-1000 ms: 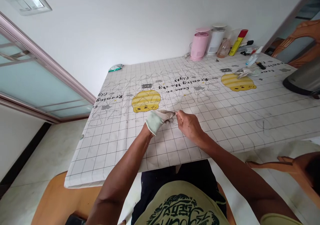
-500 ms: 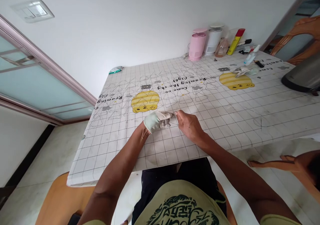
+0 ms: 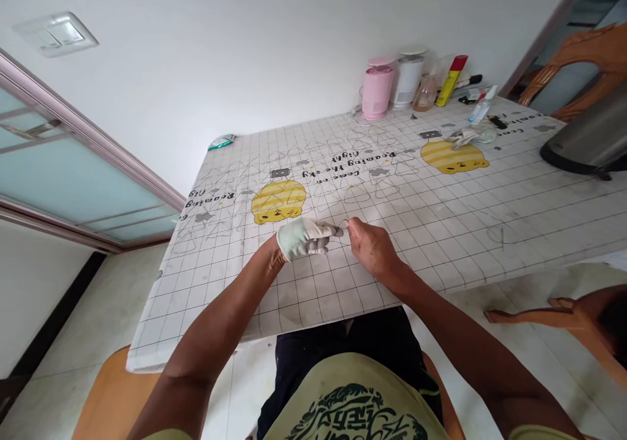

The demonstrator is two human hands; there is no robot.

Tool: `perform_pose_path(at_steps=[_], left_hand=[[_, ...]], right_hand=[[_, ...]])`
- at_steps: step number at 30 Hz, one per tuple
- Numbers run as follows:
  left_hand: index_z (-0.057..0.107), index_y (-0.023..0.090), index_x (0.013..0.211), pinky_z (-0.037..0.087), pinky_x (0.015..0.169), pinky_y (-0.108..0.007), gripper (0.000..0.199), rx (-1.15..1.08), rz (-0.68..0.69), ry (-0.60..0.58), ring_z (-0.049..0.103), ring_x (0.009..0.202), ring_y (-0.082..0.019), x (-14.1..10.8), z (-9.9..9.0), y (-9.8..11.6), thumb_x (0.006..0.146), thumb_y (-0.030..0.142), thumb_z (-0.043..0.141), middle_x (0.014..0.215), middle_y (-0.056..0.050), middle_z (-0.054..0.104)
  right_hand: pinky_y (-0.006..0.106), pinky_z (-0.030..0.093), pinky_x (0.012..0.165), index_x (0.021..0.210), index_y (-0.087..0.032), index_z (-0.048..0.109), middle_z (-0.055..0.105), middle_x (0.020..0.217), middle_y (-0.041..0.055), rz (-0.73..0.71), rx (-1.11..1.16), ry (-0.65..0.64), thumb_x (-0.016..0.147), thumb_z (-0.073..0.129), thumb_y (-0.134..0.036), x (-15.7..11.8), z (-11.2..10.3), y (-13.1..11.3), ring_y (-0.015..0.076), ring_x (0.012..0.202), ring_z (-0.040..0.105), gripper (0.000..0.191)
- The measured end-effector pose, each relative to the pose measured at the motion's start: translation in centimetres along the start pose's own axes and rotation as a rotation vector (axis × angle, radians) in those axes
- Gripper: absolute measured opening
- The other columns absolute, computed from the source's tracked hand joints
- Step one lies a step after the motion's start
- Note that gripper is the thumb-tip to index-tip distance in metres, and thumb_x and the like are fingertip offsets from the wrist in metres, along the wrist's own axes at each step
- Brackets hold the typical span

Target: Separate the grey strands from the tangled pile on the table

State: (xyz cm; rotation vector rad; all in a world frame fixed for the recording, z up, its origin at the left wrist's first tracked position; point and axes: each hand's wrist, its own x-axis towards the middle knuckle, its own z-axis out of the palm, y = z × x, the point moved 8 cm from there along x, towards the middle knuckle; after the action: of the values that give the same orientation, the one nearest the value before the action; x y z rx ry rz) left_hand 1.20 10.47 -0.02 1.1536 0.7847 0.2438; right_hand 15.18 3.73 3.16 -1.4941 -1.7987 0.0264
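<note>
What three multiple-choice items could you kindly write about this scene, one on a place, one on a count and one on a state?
1. Where is the pink canister?
A. On the floor
B. At the far end of the table, near the wall
C. On a chair

2. How many striped yellow figures are printed on the table?
A. Two
B. One
C. Four

3. What is on the left hand?
A. Nothing
B. A blue rubber glove
C. A pale cloth glove

1: B, it stands beyond the table's far end.
2: A, one lies near the hands, one farther right.
3: C, the pale fabric covers it, while the right hand is bare.
</note>
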Motion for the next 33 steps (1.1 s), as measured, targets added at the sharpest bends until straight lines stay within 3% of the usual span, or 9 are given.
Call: perform_pose_path(at_steps=[5,10,12,16,19,23,27,31,33], left_hand=[[0.079,0.018,0.085,0.047,0.058,-0.027,0.040,0.115,-0.069,-0.010,0.053,0.054,-0.012,0.1,0.4,0.5,0.069,0.051,0.094,0.053,0.003,0.053],[0.080,0.019,0.085,0.045,0.056,-0.027,0.032,0.182,-0.096,-0.098,0.038,0.045,-0.009,0.4,0.7,0.8,0.078,0.048,0.089,0.047,0.006,0.044],[0.081,0.018,0.091,0.046,0.057,-0.028,0.037,0.215,-0.067,-0.096,0.040,0.045,-0.010,0.5,0.3,1.0,0.081,0.053,0.086,0.047,0.005,0.046],[0.081,0.011,0.105,0.050,0.063,-0.031,0.066,0.201,0.076,0.066,0.057,0.057,-0.015,0.7,-1.2,1.8,0.089,0.073,0.068,0.065,-0.006,0.066],[0.079,0.007,0.112,0.053,0.070,-0.033,0.080,0.092,0.176,0.259,0.063,0.064,-0.017,0.6,-1.9,1.8,0.090,0.081,0.057,0.083,-0.013,0.075],[0.077,0.011,0.118,0.057,0.082,-0.037,0.074,0.216,0.275,0.356,0.070,0.077,-0.021,0.1,1.1,2.0,0.091,0.078,0.060,0.108,-0.016,0.079],[0.078,0.017,0.113,0.056,0.089,-0.036,0.055,0.404,0.348,0.381,0.075,0.085,-0.023,-0.6,4.9,2.8,0.099,0.064,0.055,0.112,-0.010,0.080],[0.071,0.020,0.136,0.053,0.102,-0.037,0.051,0.341,0.509,0.467,0.076,0.093,-0.021,-1.1,5.8,3.5,0.106,0.051,0.043,0.118,-0.008,0.079],[0.071,0.020,0.137,0.054,0.100,-0.036,0.048,0.274,0.461,0.528,0.076,0.092,-0.021,-0.4,5.7,2.7,0.103,0.049,0.053,0.116,-0.008,0.080]], right_hand=[[0.030,0.023,0.051,0.077,-0.024,0.043,0.044,0.057,-0.0020,0.025,0.019,0.005,0.114,0.032,-0.041,-0.2,-0.1,0.1,0.0130,0.050,0.037,0.042],[0.030,0.022,0.050,0.078,-0.024,0.045,0.042,0.056,-0.0026,0.032,0.016,0.015,0.114,0.032,-0.042,-0.5,-0.4,0.1,0.0130,0.048,0.035,0.042],[0.030,0.022,0.050,0.077,-0.024,0.045,0.042,0.055,-0.0027,0.042,0.009,0.031,0.114,0.032,-0.042,-0.6,-0.8,0.3,0.0128,0.048,0.034,0.043],[0.030,0.024,0.050,0.079,-0.024,0.048,0.043,0.053,-0.0029,0.113,-0.014,0.082,0.114,0.031,-0.043,-0.3,-2.0,2.0,0.0129,0.046,0.035,0.043],[0.030,0.032,0.052,0.083,-0.022,0.054,0.055,0.057,0.0016,0.146,-0.040,0.154,0.114,0.032,-0.042,0.1,-3.1,3.4,0.0153,0.047,0.047,0.043],[0.029,0.038,0.053,0.082,-0.020,0.057,0.066,0.064,0.0069,0.176,-0.106,0.278,0.113,0.035,-0.042,0.5,-4.1,4.2,0.0181,0.052,0.060,0.044],[0.028,0.038,0.053,0.079,-0.020,0.059,0.068,0.064,0.0078,0.213,-0.131,0.374,0.112,0.037,-0.038,0.5,-4.9,4.3,0.0182,0.053,0.062,0.043],[0.029,0.034,0.052,0.072,-0.022,0.053,0.064,0.059,0.0059,0.251,-0.160,0.434,0.110,0.041,-0.034,0.4,-5.7,4.6,0.0160,0.048,0.057,0.042],[0.029,0.030,0.051,0.070,-0.022,0.051,0.060,0.055,0.0037,0.259,-0.178,0.440,0.109,0.042,-0.033,0.5,-5.8,4.5,0.0146,0.045,0.051,0.041]])
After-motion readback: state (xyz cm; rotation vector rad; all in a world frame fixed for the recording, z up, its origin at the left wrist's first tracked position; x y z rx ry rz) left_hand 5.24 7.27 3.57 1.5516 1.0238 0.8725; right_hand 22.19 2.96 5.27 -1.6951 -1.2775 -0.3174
